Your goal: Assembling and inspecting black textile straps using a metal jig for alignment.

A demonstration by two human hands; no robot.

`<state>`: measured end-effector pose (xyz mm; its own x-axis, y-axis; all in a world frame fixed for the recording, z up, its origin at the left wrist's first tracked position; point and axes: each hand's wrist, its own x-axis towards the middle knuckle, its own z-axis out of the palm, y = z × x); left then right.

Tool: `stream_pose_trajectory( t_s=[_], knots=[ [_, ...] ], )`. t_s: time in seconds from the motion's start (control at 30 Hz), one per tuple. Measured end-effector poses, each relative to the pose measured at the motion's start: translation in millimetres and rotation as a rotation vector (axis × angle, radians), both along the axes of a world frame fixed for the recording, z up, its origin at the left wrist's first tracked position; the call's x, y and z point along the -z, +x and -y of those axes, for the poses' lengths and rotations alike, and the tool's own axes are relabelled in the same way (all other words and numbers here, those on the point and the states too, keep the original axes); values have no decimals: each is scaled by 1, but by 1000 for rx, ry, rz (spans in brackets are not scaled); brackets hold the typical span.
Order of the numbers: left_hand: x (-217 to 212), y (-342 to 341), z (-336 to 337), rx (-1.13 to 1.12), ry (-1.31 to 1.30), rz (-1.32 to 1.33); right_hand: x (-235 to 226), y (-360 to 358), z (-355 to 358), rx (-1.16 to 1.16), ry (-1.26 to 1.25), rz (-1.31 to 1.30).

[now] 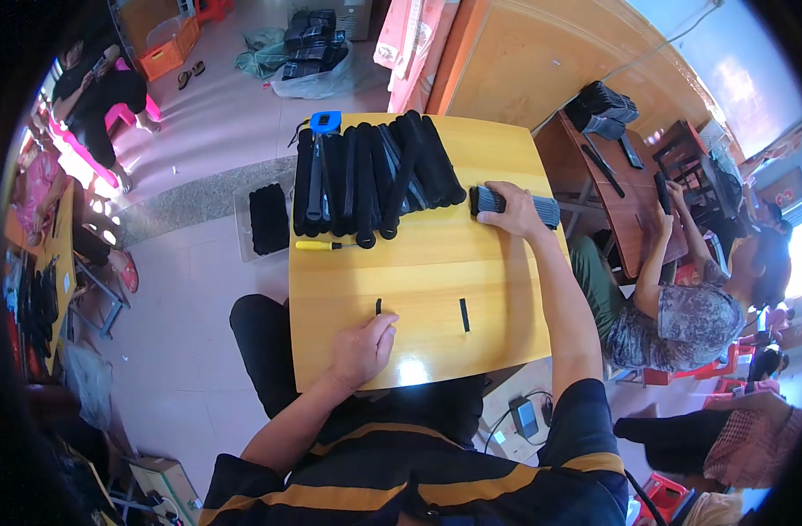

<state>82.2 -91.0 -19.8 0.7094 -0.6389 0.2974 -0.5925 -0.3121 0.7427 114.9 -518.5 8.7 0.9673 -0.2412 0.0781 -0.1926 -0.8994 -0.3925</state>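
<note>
**Inspector:** Start at the hands. Right hand point(517, 213)?

**Assessor:** Closed over a small bundle of grey-black strips point(546, 211) at the right edge of the desk point(418, 263), towards the far corner. The fingers wrap the middle of the bundle; its ends show on both sides of the hand, the outer end just past the desk edge.

**Inspector:** Left hand point(363, 349)?

**Assessor:** Loosely curled, resting near the front edge. Its fingertips touch a short black piece point(378, 306); I cannot tell whether they pinch it. A second short black strip point(464, 315) lies apart, to the right.

**Inspector:** Further out?

**Assessor:** A row of long black foam tubes point(375, 175) fills the far side of the desk, a blue tool point(324, 122) at its back and a yellow-handled screwdriver point(324, 245) just in front.

**Inspector:** Risks?

**Assessor:** In my judgement, the bundle could slide off the right edge if the grip loosens, since part of it overhangs. The small loose pieces could be swept off the front by a forearm. The tubes may roll if nudged.
</note>
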Motion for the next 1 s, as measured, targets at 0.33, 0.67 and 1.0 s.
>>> stream_pose_trajectory(
  t_s=[0.33,0.67,1.0],
  knots=[
    [1,1,2,33,5,9,21,-5,-11,72,-151,30],
    [-4,1,0,20,-7,9,34,-5,-28,125,-345,93],
    [-3,-1,-8,-1,23,-67,10,8,-8,506,-422,97]
  ],
)
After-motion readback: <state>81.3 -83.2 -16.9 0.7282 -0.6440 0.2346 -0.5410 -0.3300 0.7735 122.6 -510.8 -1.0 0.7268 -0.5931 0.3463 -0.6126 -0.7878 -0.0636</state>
